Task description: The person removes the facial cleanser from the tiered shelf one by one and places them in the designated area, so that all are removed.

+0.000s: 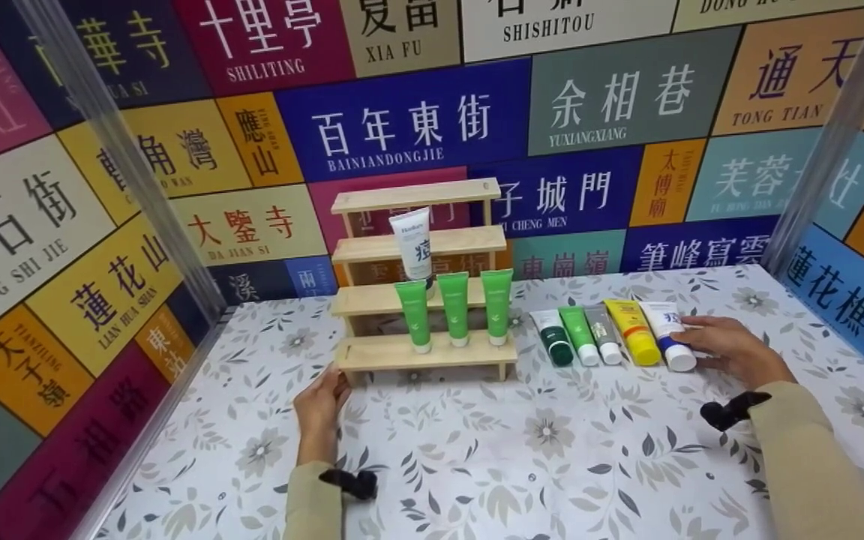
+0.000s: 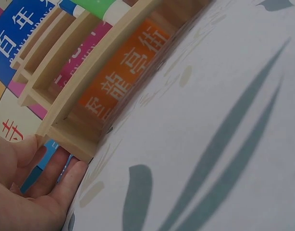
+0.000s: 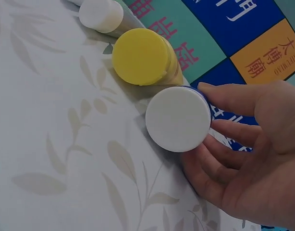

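Note:
A stepped wooden display rack (image 1: 424, 352) stands on the table. At the left end of its lowest step, my left hand (image 1: 319, 409) grips the corner, thumb at the top edge and fingers by the foot, as the left wrist view shows. On the rack three green tubes (image 1: 456, 307) stand cap down on the lowest step, and a white tube (image 1: 412, 244) stands higher up. My right hand (image 1: 736, 349) holds a white and blue tube (image 1: 668, 334) lying at the right end of a row. In the right wrist view its white cap (image 3: 178, 119) faces the camera, thumb above and fingers beside it.
Left of the held tube lie a yellow tube (image 1: 633, 334), a grey tube (image 1: 603, 334), a green tube (image 1: 578, 334) and a white and dark green tube (image 1: 553, 337). A floral cloth (image 1: 544, 465) covers the table. Behind rises a wall of coloured name panels (image 1: 402, 120).

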Motion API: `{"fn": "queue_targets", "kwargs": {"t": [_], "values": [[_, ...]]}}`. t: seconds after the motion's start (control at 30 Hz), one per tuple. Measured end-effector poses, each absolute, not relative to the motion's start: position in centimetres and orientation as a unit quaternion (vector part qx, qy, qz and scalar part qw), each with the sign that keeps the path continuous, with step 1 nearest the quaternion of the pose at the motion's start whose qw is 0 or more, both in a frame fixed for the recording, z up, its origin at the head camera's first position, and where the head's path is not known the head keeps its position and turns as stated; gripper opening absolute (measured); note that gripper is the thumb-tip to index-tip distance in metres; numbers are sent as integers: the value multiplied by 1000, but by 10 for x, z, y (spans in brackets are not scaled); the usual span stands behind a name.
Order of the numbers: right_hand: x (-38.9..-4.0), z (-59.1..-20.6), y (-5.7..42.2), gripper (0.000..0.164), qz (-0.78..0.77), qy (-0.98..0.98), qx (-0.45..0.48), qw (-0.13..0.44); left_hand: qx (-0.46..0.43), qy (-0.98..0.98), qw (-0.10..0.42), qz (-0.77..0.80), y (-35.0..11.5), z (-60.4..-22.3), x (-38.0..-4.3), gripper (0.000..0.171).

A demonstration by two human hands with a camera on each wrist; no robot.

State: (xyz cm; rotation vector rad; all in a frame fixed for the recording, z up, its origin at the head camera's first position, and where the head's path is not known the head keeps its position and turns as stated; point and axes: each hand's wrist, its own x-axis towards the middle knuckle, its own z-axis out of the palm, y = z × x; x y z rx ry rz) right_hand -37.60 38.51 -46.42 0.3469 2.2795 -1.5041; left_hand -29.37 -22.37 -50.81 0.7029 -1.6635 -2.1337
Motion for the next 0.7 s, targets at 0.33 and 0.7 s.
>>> {"fn": "queue_targets", "kwargs": {"t": [0.33,0.7], "values": [[-380,-465,376,90,-525,822,145,170,244,-589,167,-752,-224,-507,-295,42],[-386,-466,374,83,-504,841,129,149,248,-581,156,-759,-224,-507,-294,47]]}}
